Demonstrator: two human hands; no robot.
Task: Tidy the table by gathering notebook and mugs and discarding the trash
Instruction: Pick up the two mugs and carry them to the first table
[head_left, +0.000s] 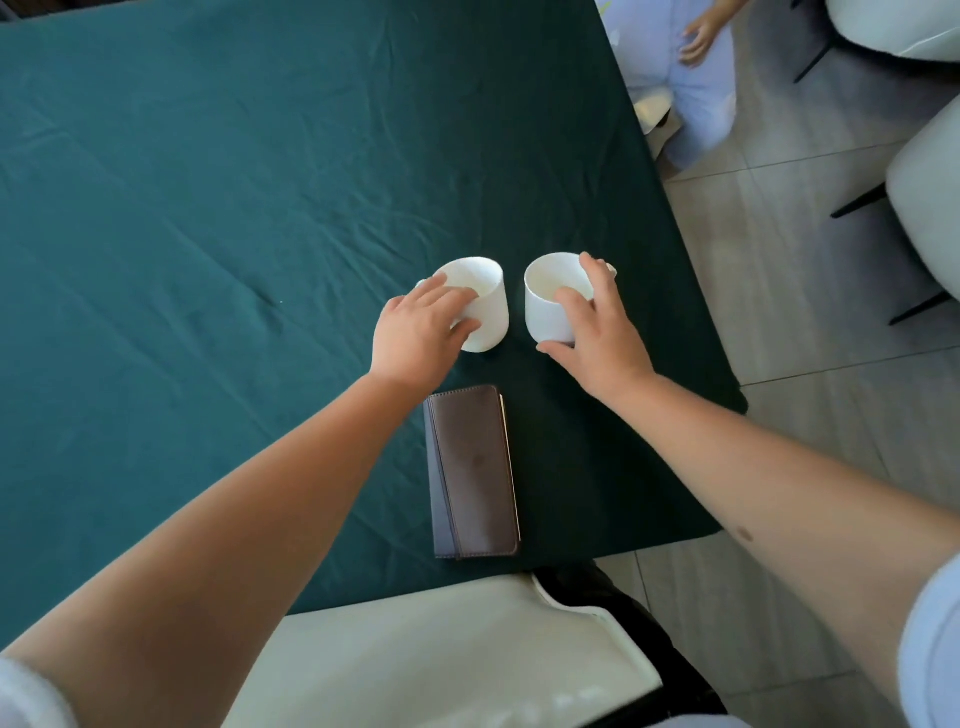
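Hands each clasp a white mug, left hand (415, 332) seemingly tilting left mug (480, 306), right hand (597, 332) right mug (550, 306).

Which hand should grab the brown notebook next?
Probably the left hand. The notebook lies just below its wrist, nearer than the right hand. Both hands rest on white mugs, though, so it must let go first.

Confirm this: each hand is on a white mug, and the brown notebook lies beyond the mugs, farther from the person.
Wrong in one respect. The head view shows the notebook nearer the person than the mugs. The left hand is on the left mug, the right hand on the right mug.
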